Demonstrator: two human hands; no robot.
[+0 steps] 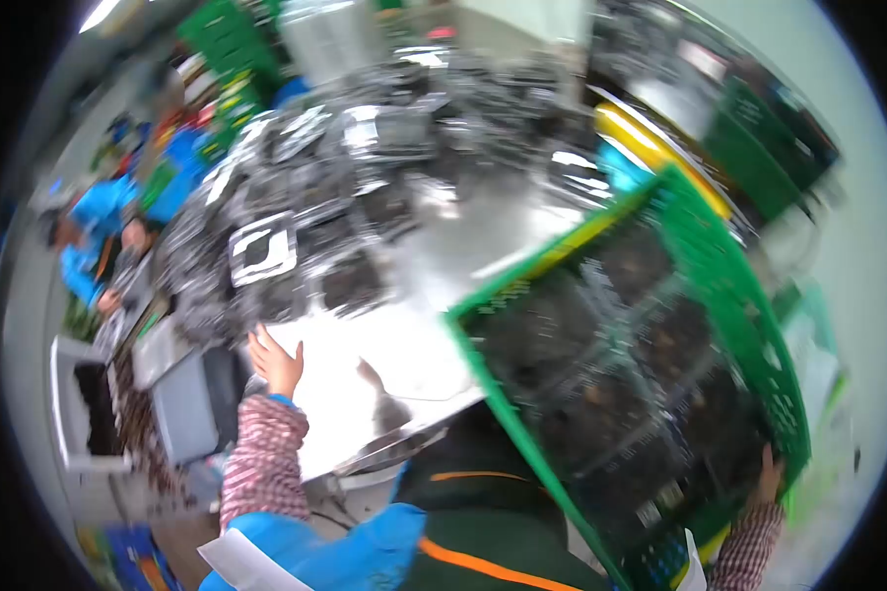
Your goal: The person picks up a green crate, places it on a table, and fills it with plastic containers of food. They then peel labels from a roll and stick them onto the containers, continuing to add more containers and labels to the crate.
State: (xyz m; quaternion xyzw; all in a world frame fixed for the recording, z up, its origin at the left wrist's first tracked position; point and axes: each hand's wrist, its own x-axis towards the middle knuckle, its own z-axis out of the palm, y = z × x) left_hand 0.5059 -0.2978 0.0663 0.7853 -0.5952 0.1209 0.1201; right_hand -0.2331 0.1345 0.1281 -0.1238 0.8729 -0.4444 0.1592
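My left hand (278, 364) is open, fingers spread, at the near edge of the metal table (503, 222). Just beyond it lie clear plastic packs (350, 281) with dark contents, and a shiny pack (263, 248) with a white-looking frame. On the right, a green crate (744, 286) sits at an angle in the view and holds several clear packs (675, 340) of dark brown pieces. My right hand (769, 478) grips the crate by its near right side; some of its fingers are hidden. Motion blurs the picture.
Many more packs (394, 128) are heaped across the back of the table. A grey bin (195, 404) and a white box (69, 404) stand at left, near a person in blue sleeves (103, 207). Green crates (232, 44) are stacked behind; a yellow-edged crate (650, 143) is at right.
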